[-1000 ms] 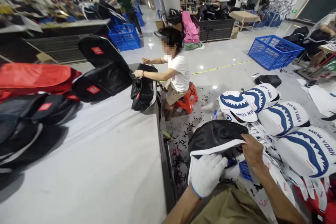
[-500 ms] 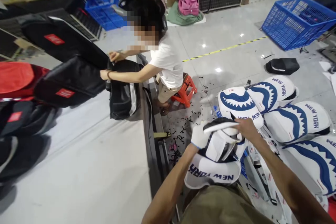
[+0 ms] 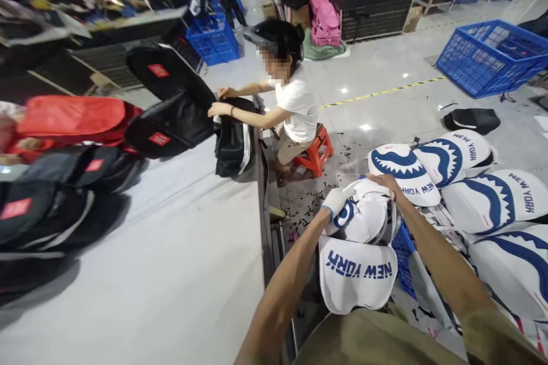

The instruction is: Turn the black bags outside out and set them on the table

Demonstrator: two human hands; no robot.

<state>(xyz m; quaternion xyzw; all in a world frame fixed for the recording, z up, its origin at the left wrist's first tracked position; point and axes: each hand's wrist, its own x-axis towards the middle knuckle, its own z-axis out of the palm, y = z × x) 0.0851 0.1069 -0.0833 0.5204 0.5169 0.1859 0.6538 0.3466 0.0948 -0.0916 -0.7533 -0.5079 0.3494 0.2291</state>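
A white backpack [image 3: 359,274] with blue NEW YORK lettering rests on my lap, its lettered flap hanging toward me. My left hand [image 3: 339,199], in a white glove, is closed on the far left edge of the backpack beside a round blue-and-white mark. My bare right hand [image 3: 385,183] grips its far right edge, the fingers partly hidden by the white fabric. Just right of it lie several white backpacks [image 3: 479,202] with blue jagged-tooth patterns.
On the left a white table [image 3: 180,256] holds black bags [image 3: 51,199] and a red bag [image 3: 77,117]. Across its corner a person in a white shirt [image 3: 295,102] sits on a red stool [image 3: 315,151], handling a black bag. A blue basket [image 3: 492,57] stands on the scrap-strewn floor.
The backpack's upper part has turned over between my hands, and a round blue mark now shows. Its lettered flap hangs flatter. My view has swung left, showing more of the table.
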